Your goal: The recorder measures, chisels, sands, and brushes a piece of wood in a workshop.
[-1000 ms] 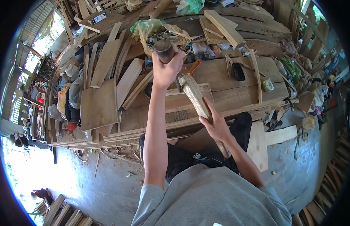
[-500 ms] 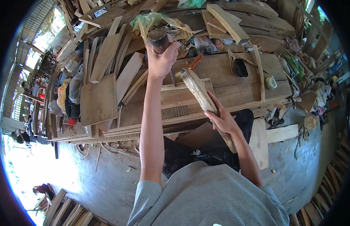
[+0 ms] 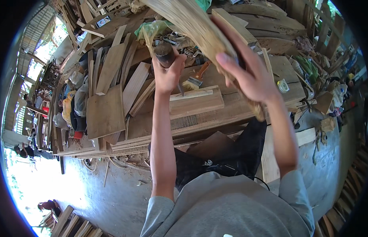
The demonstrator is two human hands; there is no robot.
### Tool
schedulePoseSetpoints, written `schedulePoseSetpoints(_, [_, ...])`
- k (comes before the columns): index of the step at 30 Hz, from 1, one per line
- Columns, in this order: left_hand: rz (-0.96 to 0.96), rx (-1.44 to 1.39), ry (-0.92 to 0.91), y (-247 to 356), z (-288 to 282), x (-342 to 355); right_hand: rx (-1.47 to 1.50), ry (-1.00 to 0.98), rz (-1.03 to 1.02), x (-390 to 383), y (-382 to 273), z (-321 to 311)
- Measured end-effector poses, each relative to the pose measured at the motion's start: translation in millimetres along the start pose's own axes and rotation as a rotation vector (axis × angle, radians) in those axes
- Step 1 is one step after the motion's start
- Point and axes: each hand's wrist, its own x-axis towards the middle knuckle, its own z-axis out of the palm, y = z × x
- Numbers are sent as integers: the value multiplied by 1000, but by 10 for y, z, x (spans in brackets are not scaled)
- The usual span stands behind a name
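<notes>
My left hand (image 3: pixel 166 77) is closed around a chisel (image 3: pixel 164 54) with a dark round handle. The chisel stands almost upright, and its tip meets a pale strip on a flat wooden board (image 3: pixel 203 106) lying on the workbench. My right hand (image 3: pixel 255 79) grips a rough wooden club (image 3: pixel 195 29), raised close to the camera and slanting up to the left. Its far end runs out of the picture. Just beyond the board lies a paintbrush (image 3: pixel 196 77) with an orange-brown handle and pale bristles.
Leaning planks and a square panel (image 3: pixel 106 112) crowd the bench's left side. A tape measure (image 3: pixel 283 86) lies at the right. Plastic bags (image 3: pixel 152 29) and small clutter sit at the back. Below the bench edge are my knees, with a pale board (image 3: pixel 269 154) beside them.
My right hand has lifted the club up and toward the camera, so it now covers part of the bench's right side. The left hand and chisel stay nearly in place.
</notes>
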Motion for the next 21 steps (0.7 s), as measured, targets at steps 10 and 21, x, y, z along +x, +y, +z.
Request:
schedulePoseSetpoints(10, [128,-36,2,-71,-4,26,-408,-193,-381,533,-414,-44])
schedulePoseSetpoints(21, [125,69,-29,-43,-59,51,-360,-226,-152,413,-367,1])
